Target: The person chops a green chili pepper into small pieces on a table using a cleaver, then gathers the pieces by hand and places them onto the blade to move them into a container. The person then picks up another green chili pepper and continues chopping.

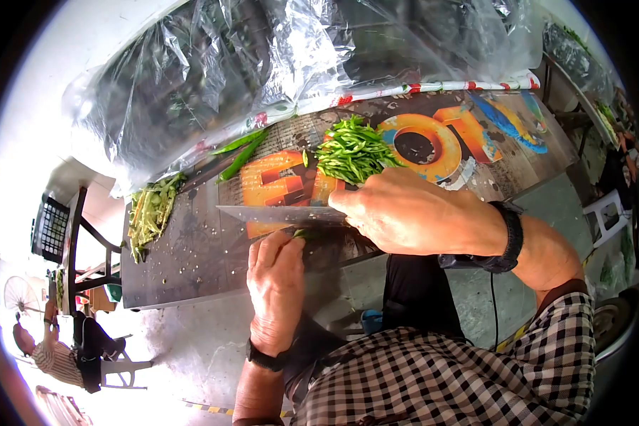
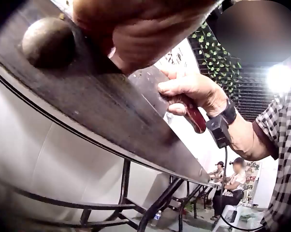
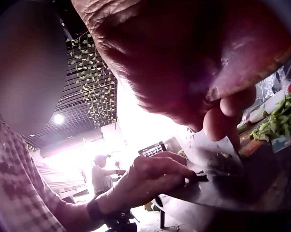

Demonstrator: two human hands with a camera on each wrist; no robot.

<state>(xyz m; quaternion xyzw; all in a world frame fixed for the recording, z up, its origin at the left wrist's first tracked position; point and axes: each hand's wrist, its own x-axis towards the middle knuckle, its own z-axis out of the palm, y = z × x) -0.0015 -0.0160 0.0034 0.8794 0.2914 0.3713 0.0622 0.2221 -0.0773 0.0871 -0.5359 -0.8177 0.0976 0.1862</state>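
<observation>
My right hand [image 1: 419, 213] grips a broad-bladed kitchen knife [image 1: 277, 214] by its reddish-brown handle [image 2: 195, 116]. The blade lies across the dark table, just beyond the fingertips of my left hand [image 1: 275, 273]. Those fingers are bent and hold a green pepper [image 1: 305, 233] at the blade, most of it hidden by the hand and knife. Beyond the knife sits a heap of shredded green pepper [image 1: 355, 150]. Two whole long green peppers [image 1: 241, 157] lie to its left. At the table's left end is a pile of pale pepper cores and trimmings [image 1: 153, 209].
Clear plastic sheeting [image 1: 298, 57] covers bulky dark things along the table's far side. Loose seeds dot the patterned tabletop [image 1: 192, 245]. A seated person [image 1: 67, 351] is off to the left; a white stool [image 1: 607, 216] stands at right.
</observation>
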